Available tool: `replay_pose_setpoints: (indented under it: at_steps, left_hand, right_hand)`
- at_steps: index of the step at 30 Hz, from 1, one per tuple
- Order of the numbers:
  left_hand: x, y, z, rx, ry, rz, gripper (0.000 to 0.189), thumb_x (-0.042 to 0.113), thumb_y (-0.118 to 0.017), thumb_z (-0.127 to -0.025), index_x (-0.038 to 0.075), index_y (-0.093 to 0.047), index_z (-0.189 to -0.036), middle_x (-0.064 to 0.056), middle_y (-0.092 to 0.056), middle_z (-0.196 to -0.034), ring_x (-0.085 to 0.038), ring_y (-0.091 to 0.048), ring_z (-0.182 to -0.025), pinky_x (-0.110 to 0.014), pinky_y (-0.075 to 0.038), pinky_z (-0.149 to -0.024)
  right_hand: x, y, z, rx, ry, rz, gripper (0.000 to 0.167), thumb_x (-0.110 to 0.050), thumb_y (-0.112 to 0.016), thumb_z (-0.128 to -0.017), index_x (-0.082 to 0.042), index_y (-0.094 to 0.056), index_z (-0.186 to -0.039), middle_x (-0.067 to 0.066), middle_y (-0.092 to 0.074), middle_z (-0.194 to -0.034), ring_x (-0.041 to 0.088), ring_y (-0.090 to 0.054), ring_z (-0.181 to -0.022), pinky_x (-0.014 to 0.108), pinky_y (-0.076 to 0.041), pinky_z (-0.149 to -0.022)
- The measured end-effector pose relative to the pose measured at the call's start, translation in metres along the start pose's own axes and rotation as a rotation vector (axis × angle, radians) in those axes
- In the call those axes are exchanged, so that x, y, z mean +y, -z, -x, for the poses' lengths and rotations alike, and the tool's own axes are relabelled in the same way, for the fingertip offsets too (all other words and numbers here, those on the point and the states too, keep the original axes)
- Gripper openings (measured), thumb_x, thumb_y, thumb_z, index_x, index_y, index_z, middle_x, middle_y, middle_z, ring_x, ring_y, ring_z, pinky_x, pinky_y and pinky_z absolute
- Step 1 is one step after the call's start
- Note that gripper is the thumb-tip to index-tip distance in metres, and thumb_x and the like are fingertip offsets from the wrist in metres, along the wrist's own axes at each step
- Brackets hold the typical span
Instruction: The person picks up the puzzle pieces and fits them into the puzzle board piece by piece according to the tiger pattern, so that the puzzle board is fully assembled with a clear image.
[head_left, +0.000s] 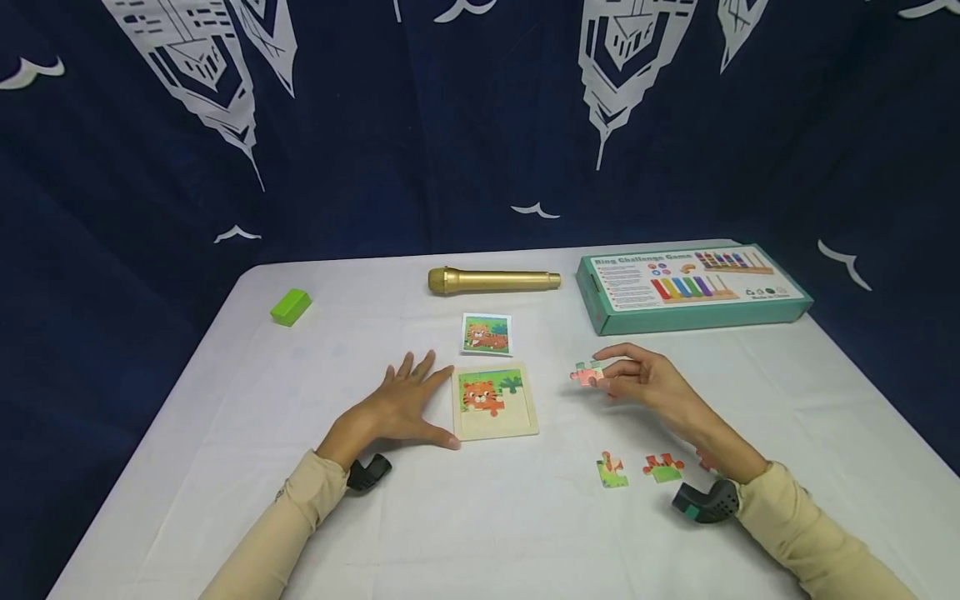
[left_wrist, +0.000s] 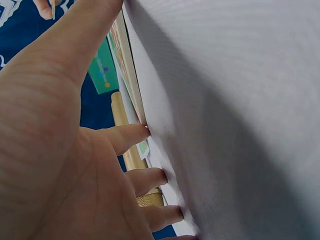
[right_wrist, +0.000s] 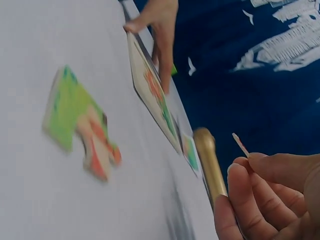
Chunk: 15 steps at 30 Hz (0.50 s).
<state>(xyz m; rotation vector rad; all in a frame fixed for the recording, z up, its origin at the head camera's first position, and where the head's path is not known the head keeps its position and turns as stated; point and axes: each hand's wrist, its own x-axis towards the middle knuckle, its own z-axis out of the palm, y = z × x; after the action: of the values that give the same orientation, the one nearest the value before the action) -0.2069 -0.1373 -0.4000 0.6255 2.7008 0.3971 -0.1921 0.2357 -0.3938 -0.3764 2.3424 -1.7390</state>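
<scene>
2 arms in view, coming in from the lower corners, sleeved to the wrists. Left arm (head_left: 277, 521) angles up and inward. Left hand (head_left: 405, 408): palm down and arched, fingers (head_left: 422, 367) spread, thumb (head_left: 438, 434) out sideways toward the other hand. Right arm (head_left: 817, 533) angles inward too. Right hand (head_left: 648, 383): raised, thumb and fingertips in a pinch, other fingers curled. Hands well apart.

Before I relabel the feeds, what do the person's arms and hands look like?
Both hands, left hand and right hand, are ungloved. The left sleeve and right sleeve are long and beige. Each wrist wears a black, angular device; the left device looks plain, the right device shows a teal patch.
</scene>
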Motion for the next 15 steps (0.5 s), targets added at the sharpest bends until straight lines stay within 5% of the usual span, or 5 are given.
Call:
replay_pose_setpoints:
  at_steps: [4,15]
  left_hand:
    - [0.000,0.000,0.000,0.001,0.004,-0.006,0.115,0.071,-0.073,-0.065,0.018,-0.023,-0.154,-0.017,-0.004,-0.160,-0.043,0.006,-0.144,-0.061,-0.002,-0.114]
    - [0.001,0.001,0.000,0.001,0.002,0.000,0.114,0.070,-0.073,-0.065,0.018,-0.023,-0.154,-0.017,-0.005,-0.160,-0.043,0.005,-0.144,-0.062,-0.003,-0.114]
  right_hand:
    - [-0.004,-0.019,-0.010,-0.047,-0.024,-0.053,0.043,-0.011,-0.066,-0.090,0.000,-0.050,-0.127,0.023,-0.067,-0.101,0.022,-0.068,-0.077,0.034,-0.057,-0.076]
    - [-0.011,-0.054,-0.029,-0.113,-0.151,-0.242,0.044,-0.005,-0.066,-0.088,0.003,-0.047,-0.128,0.010,-0.070,-0.091,0.013,-0.064,-0.068,0.031,-0.059,-0.067]
